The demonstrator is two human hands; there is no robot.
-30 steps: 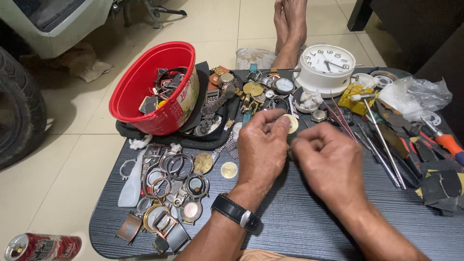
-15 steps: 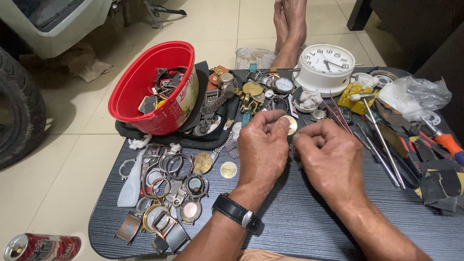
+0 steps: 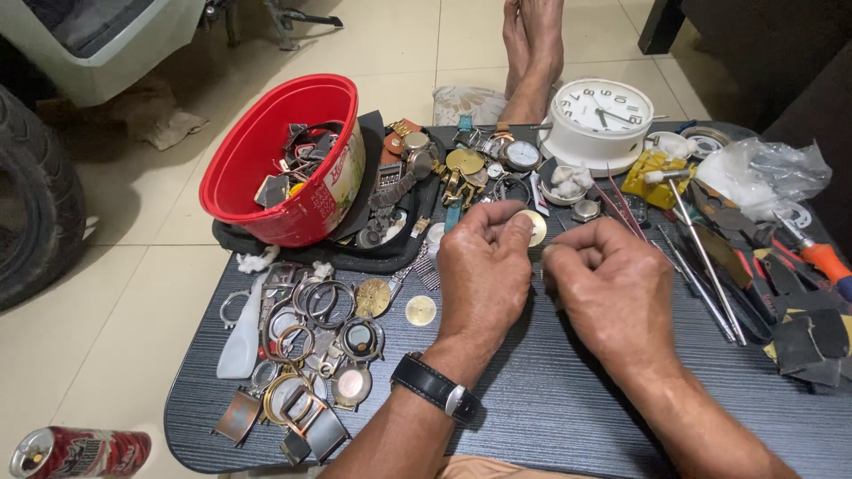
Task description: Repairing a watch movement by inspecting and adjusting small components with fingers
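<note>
My left hand (image 3: pixel 484 270), with a black-strapped wristwatch (image 3: pixel 437 390) on its wrist, is curled over the dark striped table (image 3: pixel 550 399). Its fingertips are pinched together beside a pale round watch dial (image 3: pixel 536 229). My right hand (image 3: pixel 612 288) is also curled, a few centimetres to the right, with its fingertips turned toward the left hand. Whether anything small sits between the fingers is hidden. A gold dial (image 3: pixel 373 297) and a small pale disc (image 3: pixel 421 310) lie just left of my left hand.
A red tub (image 3: pixel 266 177) of watch parts stands at the back left. Several watch cases and rings (image 3: pixel 306 355) lie at the front left. A white clock (image 3: pixel 596 120) is at the back. Tweezers and screwdrivers (image 3: pixel 710 266) and a plastic bag (image 3: pixel 763 173) lie right. Someone's bare feet (image 3: pixel 532 44) are beyond. A can (image 3: pixel 80 452) lies on the floor.
Both hands have stayed nearly in place, with only small finger shifts. Nothing on the table has moved.
</note>
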